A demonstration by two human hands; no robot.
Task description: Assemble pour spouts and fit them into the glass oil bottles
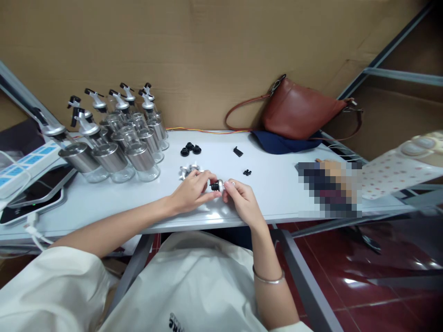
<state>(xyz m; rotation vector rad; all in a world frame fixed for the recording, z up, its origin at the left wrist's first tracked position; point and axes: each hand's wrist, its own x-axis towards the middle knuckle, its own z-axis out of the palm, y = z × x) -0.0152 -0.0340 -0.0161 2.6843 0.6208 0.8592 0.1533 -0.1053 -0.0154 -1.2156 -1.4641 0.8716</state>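
My left hand (194, 189) and my right hand (242, 200) meet over the front of the white table (277, 193). Between their pinched fingertips they hold one small part (218, 185), black on the left with a silver cap on the right. Just behind my left hand lie a few small silver pieces (187, 169). Three round black plugs (190, 149) sit farther back, and two little black bits (238, 151) (247, 172) lie to the right of them.
Several glass bottles with steel collars and spray tops (117, 138) stand at the back left. A brown bag (297, 110) on blue cloth (284, 142) rests at the back right. A power strip (24, 168) and tablet (31, 198) lie far left. Another person's hand (332, 168) rests at the right edge.
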